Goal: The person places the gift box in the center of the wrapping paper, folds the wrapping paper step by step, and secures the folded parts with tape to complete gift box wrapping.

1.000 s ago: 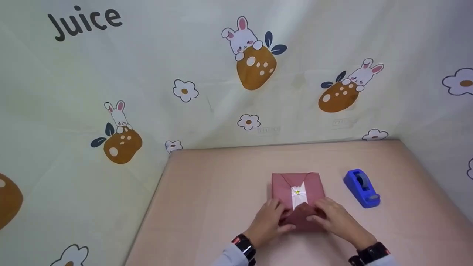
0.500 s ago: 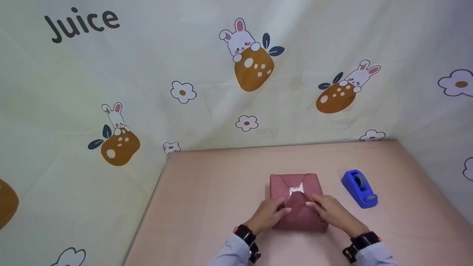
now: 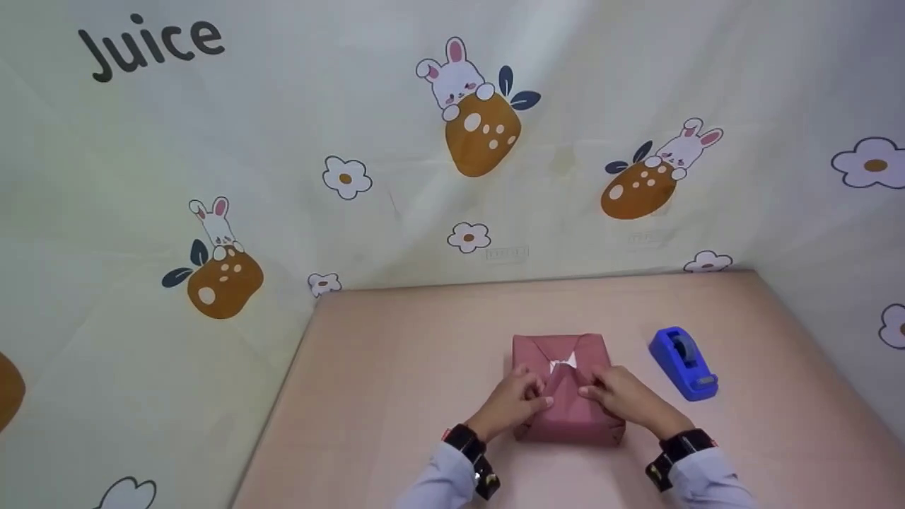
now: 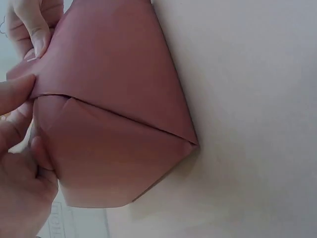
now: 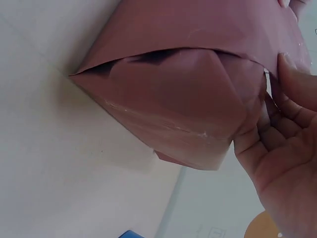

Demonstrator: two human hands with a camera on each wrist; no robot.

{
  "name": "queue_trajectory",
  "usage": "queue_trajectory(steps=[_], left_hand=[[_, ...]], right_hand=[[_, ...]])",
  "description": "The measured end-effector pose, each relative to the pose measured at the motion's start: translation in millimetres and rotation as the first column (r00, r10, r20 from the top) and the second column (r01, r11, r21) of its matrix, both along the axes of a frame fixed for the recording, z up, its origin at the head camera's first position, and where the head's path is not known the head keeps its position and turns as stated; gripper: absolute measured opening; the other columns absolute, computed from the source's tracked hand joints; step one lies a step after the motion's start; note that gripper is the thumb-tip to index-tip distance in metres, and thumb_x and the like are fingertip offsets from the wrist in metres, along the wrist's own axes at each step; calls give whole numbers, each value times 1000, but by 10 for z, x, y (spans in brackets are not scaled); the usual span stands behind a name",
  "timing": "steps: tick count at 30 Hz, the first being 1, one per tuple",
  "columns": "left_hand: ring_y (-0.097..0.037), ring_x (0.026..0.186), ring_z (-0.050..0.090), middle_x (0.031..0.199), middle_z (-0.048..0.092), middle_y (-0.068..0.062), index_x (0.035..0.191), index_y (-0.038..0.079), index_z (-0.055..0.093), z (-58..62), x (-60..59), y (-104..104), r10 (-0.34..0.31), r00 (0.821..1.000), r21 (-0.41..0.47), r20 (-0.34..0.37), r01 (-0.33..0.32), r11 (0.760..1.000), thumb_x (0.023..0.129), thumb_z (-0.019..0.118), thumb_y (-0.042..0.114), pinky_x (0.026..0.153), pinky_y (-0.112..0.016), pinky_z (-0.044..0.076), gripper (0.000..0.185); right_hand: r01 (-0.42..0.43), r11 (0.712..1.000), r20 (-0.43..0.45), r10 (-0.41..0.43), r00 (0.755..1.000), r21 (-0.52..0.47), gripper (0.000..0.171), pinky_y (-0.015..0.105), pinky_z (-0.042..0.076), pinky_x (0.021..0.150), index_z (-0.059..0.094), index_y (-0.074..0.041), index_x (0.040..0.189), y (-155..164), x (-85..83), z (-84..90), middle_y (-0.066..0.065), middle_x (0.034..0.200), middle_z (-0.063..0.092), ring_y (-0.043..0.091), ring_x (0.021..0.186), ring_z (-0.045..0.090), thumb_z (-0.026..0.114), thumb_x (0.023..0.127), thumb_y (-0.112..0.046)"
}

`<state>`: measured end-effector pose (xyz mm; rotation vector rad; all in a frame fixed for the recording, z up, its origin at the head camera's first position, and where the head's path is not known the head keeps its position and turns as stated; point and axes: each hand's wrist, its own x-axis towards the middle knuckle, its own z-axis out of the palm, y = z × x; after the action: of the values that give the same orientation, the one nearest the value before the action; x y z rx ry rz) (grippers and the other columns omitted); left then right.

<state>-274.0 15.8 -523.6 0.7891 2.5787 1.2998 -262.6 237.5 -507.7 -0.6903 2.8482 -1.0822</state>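
Note:
A box wrapped in dusty-red paper (image 3: 569,431) lies on the table, its near paper flap (image 3: 565,396) folded up over the top. A small patch of white ribbon (image 3: 563,365) shows beyond the flap's tip. My left hand (image 3: 510,401) pinches the flap's left edge between thumb and fingers. On the opposite edge, my right hand (image 3: 631,397) pinches the paper the same way. In the left wrist view, the left thumb (image 4: 17,93) presses on the flap, which overlaps a folded side panel (image 4: 109,153). The right wrist view shows a gap under the flap's edge beside the right hand (image 5: 292,158).
A blue tape dispenser (image 3: 684,364) stands to the right of the box. The table (image 3: 396,353) is covered in pale pink-beige, with a printed curtain (image 3: 382,106) behind it and along both sides.
Both hands have drawn the near flap up and away from me over the box top, covering most of the white ribbon and its small ornament. The camera view has shifted slightly.

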Motion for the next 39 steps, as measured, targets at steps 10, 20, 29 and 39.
queue_trajectory(steps=[10, 20, 29, 39], left_hand=[[-14, 98, 51, 110, 52, 0, 111, 12, 54, -136, 562, 320, -220, 600, -485, -769, -323, 813, 82, 56, 24, 81, -28, 45, 32], [-19, 131, 37, 140, 41, -1, 133, 20, 43, -146, 618, 279, -259, 770, -591, -584, -184, 785, 92, 44, 38, 104, -34, 34, 45], [-23, 137, 24, 150, 22, -7, 135, 31, 37, -95, 460, 230, -278, 860, -652, -428, -81, 754, 91, 40, 48, 110, -38, 24, 48], [-20, 137, 26, 149, 25, -1, 142, 30, 27, -129, 321, 127, -293, 829, -649, -476, -106, 754, 92, 32, 52, 108, -42, 27, 55]], right_hand=[[129, 991, 36, -130, 991, 27, 13, 19, 36, 50, 54, -6, 75, -128, -22, -54, -2, 63, 46, 8, 58, 42, 62, 83, -12], [308, 949, -144, -296, 944, 66, 33, 39, 48, 80, 53, -4, 103, -241, 15, -149, 8, 92, 57, 22, 89, 54, 71, 75, -9], [348, 937, 35, -347, 937, -40, 76, 69, 16, 97, 28, -4, 140, -137, -85, -369, 27, 148, 6, 52, 132, 10, 61, 82, -42], [338, 911, 94, -324, 941, -237, 72, 67, 14, 99, 27, -6, 142, -138, -94, -483, 24, 150, -3, 50, 134, 5, 60, 84, -32]])
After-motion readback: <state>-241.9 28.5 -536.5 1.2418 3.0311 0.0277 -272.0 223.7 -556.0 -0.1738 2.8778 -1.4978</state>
